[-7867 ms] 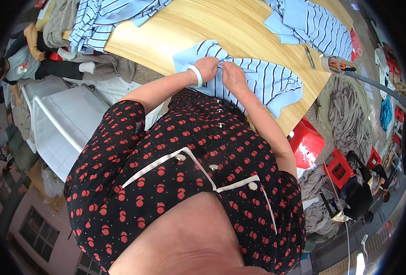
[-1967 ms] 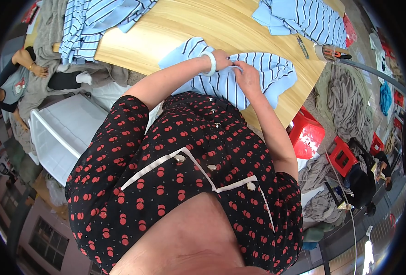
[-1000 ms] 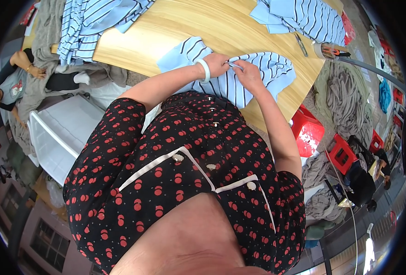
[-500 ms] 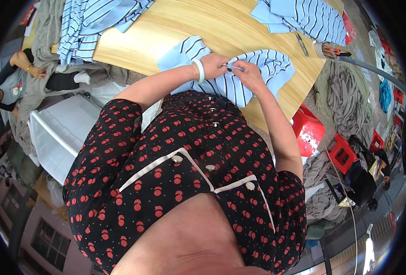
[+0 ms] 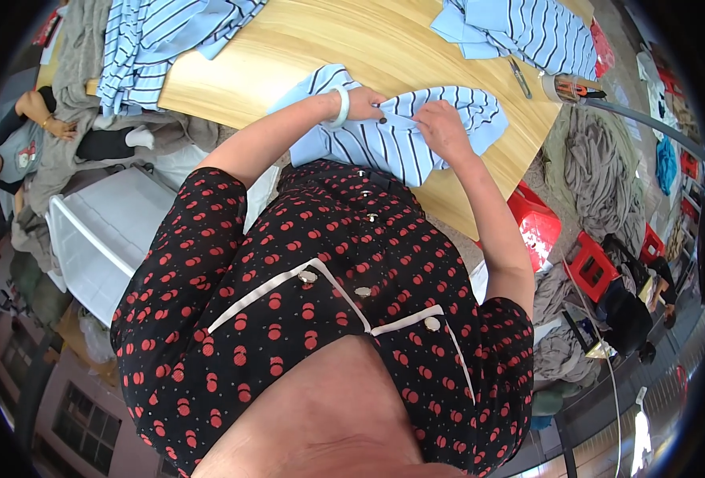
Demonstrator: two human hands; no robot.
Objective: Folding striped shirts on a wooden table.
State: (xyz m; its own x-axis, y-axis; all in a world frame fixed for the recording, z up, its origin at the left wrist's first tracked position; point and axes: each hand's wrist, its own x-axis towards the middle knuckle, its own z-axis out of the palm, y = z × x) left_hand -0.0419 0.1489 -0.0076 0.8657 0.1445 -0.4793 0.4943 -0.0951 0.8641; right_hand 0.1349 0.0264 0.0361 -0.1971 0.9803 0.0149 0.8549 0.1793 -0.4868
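Note:
A light blue garment with dark and white stripes [image 5: 368, 145] lies bunched over the table's near edge, against my front. Its kind cannot be made out from the folds. My left hand [image 5: 360, 104], with a pale bangle at the wrist, grips the cloth along a plain blue edge. To its right, my right hand [image 5: 443, 129] pinches the same strip of cloth between thumb and fingers. The strip stretches between both hands, above the striped folds. A small dark spot shows at the tip of my left thumb.
The wooden table [image 5: 313, 36] carries more striped cloth [image 5: 169, 40] at far left and another pile [image 5: 528, 32] at far right. Near that pile lie thread snips [image 5: 520, 79] and a tool holder [image 5: 569, 88]. A white bin [image 5: 101, 227], red stools [image 5: 534, 223] and people surround the table.
My hands have moved apart, the left one leftward and the right one slightly rightward. The blue strip between them is now spread wider.

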